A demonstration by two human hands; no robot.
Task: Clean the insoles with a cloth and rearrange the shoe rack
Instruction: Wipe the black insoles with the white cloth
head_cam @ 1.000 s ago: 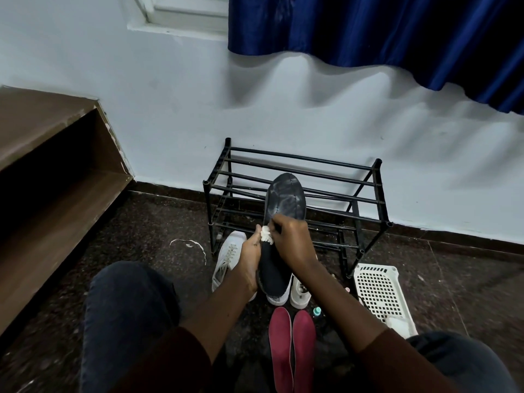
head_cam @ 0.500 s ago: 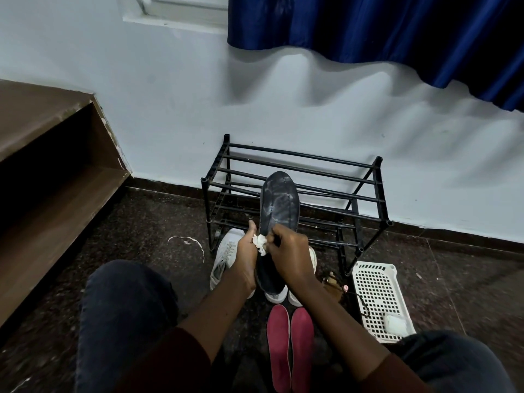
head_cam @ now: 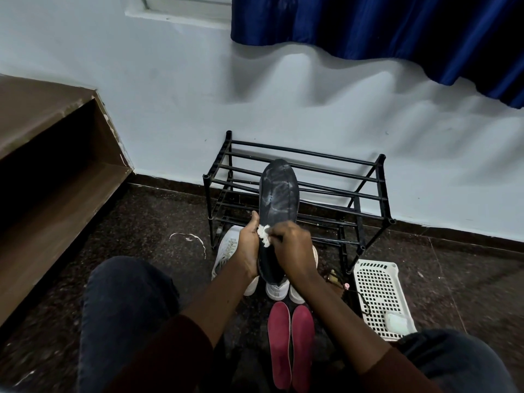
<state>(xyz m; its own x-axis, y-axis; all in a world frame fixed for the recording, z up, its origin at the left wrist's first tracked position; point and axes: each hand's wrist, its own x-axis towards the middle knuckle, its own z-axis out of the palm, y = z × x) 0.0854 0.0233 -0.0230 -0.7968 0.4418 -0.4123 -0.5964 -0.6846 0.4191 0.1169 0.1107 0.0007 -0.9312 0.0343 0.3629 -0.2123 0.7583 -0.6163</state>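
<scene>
A dark insole (head_cam: 278, 194) with pale wet streaks stands upright in front of the black metal shoe rack (head_cam: 365, 194). My left hand (head_cam: 249, 248) grips its left edge near the middle. My right hand (head_cam: 295, 251) pinches a small white cloth (head_cam: 264, 233) against the insole's face. Two red insoles (head_cam: 290, 341) lie side by side on the floor between my knees. White shoes (head_cam: 226, 251) sit on the floor under my hands, partly hidden.
A white perforated plastic basket (head_cam: 380, 287) with a white pad in it lies on the floor at right. A brown wooden shelf unit (head_cam: 51, 171) stands at left. The rack stands against the white wall under a blue curtain (head_cam: 382, 32). My knees frame the bottom.
The insole and both hands have shifted slightly left and down in view over the second. The cloth stays pressed at the insole's middle.
</scene>
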